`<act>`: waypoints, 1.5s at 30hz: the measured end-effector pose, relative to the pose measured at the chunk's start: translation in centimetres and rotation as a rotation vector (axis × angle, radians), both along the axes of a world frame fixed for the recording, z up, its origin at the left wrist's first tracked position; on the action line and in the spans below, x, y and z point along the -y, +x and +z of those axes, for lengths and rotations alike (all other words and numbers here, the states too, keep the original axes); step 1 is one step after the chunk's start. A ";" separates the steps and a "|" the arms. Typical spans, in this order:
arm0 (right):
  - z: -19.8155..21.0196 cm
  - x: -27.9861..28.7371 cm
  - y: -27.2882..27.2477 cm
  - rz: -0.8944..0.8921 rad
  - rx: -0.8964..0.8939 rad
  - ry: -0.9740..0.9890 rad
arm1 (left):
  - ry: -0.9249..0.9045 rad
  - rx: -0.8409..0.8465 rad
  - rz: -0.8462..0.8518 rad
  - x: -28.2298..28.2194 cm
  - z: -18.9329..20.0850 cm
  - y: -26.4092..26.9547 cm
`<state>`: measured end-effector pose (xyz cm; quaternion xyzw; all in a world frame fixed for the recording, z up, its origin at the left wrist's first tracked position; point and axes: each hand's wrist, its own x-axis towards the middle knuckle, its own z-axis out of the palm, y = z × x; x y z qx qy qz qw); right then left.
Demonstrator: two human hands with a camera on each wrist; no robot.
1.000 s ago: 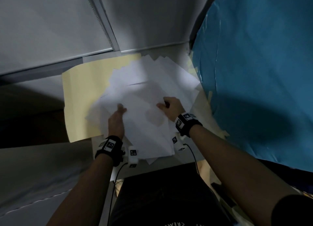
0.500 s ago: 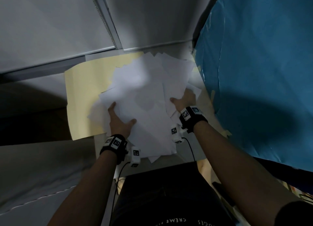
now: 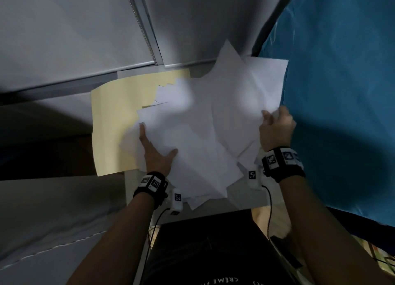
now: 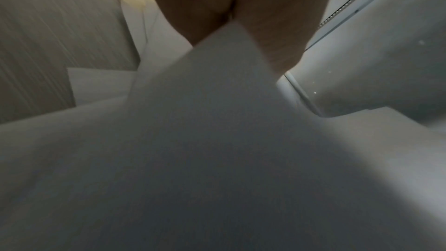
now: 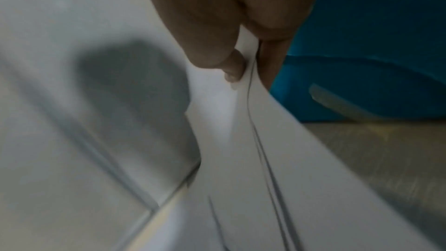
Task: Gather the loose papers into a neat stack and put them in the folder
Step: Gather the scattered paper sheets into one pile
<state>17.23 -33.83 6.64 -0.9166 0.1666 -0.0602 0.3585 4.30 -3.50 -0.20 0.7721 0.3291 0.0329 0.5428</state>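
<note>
A loose pile of white papers [image 3: 192, 139] lies fanned over the right half of an open pale yellow folder [image 3: 115, 122]. My left hand [image 3: 157, 154] holds the pile's left edge, thumb on top, one finger along the edge, the other fingers hidden under sheets. In the left wrist view a sheet [image 4: 217, 140] runs up into the palm [image 4: 241, 7]. My right hand [image 3: 275, 130] pinches a few sheets at the right edge and holds them raised. In the right wrist view thumb and fingers [image 5: 231, 68] clamp those sheets [image 5: 265, 140].
A blue cloth [image 3: 342, 92] hangs close on the right, touching the raised sheets. White wall panels with a metal rail [image 3: 147, 34] stand behind the small white table [image 3: 245, 201]. My dark-clothed body [image 3: 213, 252] is at the near edge.
My right hand has moved right and up, lifting the right-hand sheets so they stand against the blue cloth. My left hand has shifted slightly along the pile's left edge.
</note>
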 end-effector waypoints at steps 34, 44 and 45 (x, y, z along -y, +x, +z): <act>-4.7 -5.4 0.4 0.650 -0.578 0.390 | -0.425 -0.196 0.195 -1.6 -0.9 0.9; -3.7 -7.4 1.3 0.678 -0.638 0.443 | -0.457 -0.122 -0.073 -1.5 2.0 1.8; -3.4 -8.2 1.2 0.711 -0.638 0.369 | -0.390 -0.113 -0.092 -1.0 2.5 2.2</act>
